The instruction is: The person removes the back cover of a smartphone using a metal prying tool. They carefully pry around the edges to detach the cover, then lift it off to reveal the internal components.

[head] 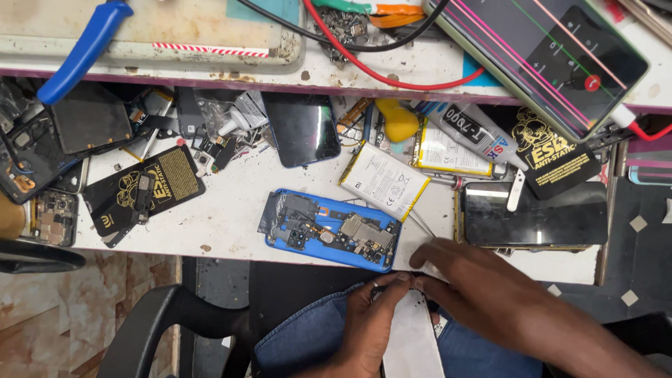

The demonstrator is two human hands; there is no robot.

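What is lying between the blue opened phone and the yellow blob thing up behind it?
In the head view, a white flat battery lies tilted between the blue opened phone and the yellow blob.

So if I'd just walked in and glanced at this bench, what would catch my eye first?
Probably the opened blue phone at the bench's front edge, its circuit boards laid bare. Just below it, the left hand and right hand meet over a pale flat part held above the person's lap. At top right, a phone with a lit screen crossed by coloured lines rests on the upper shelf.
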